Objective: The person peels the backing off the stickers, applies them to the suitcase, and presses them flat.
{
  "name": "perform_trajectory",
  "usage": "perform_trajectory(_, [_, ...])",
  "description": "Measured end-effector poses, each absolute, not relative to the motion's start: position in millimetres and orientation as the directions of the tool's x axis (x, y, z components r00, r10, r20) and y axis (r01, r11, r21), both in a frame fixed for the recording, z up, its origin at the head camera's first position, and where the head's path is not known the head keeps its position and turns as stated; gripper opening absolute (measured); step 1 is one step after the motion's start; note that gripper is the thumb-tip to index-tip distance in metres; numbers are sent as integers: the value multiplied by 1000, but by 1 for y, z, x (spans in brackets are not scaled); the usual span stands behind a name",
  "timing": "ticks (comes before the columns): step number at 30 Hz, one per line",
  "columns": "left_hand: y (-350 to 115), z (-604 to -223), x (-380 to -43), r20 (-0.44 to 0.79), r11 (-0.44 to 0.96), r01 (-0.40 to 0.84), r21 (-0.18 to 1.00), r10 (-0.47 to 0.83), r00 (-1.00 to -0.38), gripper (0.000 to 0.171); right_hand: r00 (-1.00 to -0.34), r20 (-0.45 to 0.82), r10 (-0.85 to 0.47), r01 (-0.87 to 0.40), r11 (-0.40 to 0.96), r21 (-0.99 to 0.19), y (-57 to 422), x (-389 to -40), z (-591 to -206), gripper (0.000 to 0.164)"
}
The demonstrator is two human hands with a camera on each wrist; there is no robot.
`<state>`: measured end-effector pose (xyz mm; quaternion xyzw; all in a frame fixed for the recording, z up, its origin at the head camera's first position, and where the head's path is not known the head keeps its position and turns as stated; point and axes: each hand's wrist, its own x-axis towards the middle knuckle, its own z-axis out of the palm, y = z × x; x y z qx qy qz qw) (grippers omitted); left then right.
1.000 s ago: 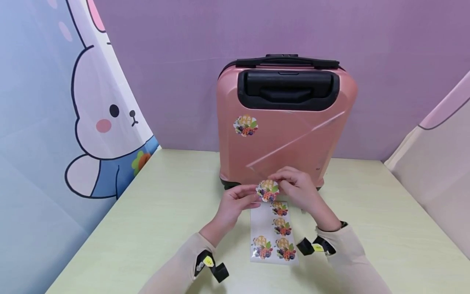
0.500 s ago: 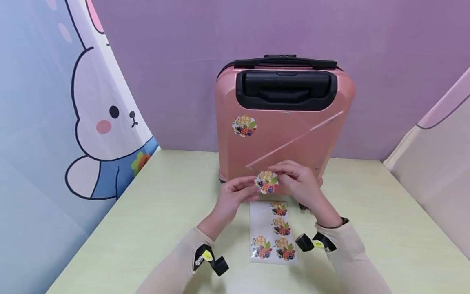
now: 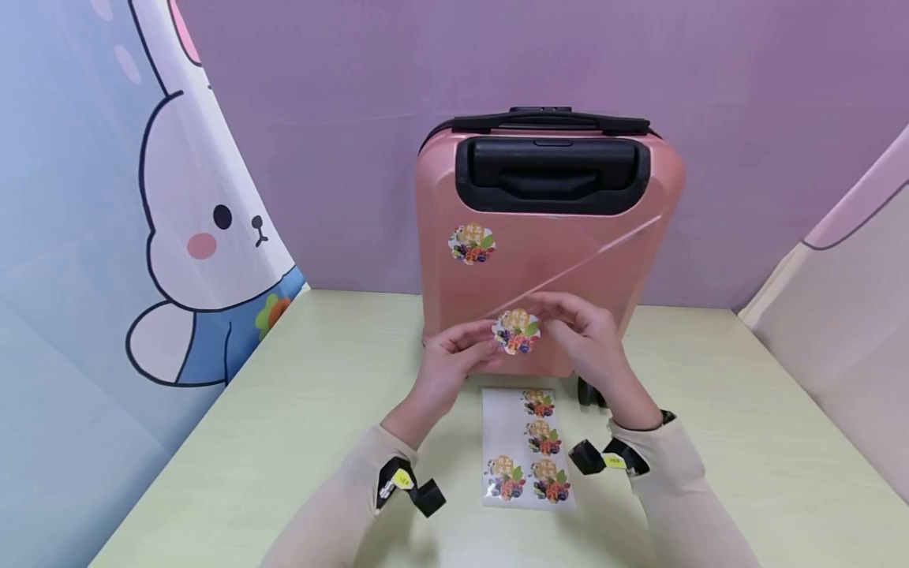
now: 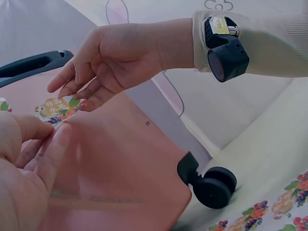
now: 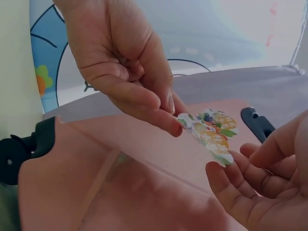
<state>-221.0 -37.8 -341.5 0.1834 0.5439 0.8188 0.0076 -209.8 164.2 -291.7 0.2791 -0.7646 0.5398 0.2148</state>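
A round fruit-print sticker (image 3: 516, 331) is held up by its edges in front of the pink suitcase (image 3: 454, 296). My left hand (image 3: 453, 359) pinches its left edge, and my right hand (image 3: 584, 338) has its fingertips on the right edge. In the left wrist view the sticker (image 4: 60, 109) spans the fingertips of both hands. Seen from the right wrist, it is turned nearly edge-on. A matching sticker (image 3: 472, 244) is stuck on the suitcase's upper left. Below the hands lies a white sticker sheet (image 3: 503, 422), with several fruit stickers on it and bare backing at its upper left.
The suitcase stands upright on the pale table (image 3: 341, 379), its black handle (image 3: 554, 170) at the top and a wheel (image 3: 589, 392) showing at lower right. Behind it hangs a purple cloth (image 3: 319, 142); a rabbit-print cloth (image 3: 192, 166) hangs at left.
Both hands have risen with the sticker, from just over the sheet's top edge to in front of the suitcase's lower part. The sheet has stayed in place.
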Motion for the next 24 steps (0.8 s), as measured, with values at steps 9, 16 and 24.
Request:
perform_trajectory(9, [-35,-327,-224,304,-384,206,900,216,-928,34,-729,672,-134,-683,219,-697,164,-213,-281,30])
perform_trajectory(16, [-35,-318,-224,316,-370,214,904,242,-917,36,-737,670,-82,-672,189,-716,165,-215,-276,28])
perform_trajectory(24, [-34,-305,-226,318,-335,219,917,279,-906,39,-726,686,-45,-683,164,-712,167,-217,-270,25])
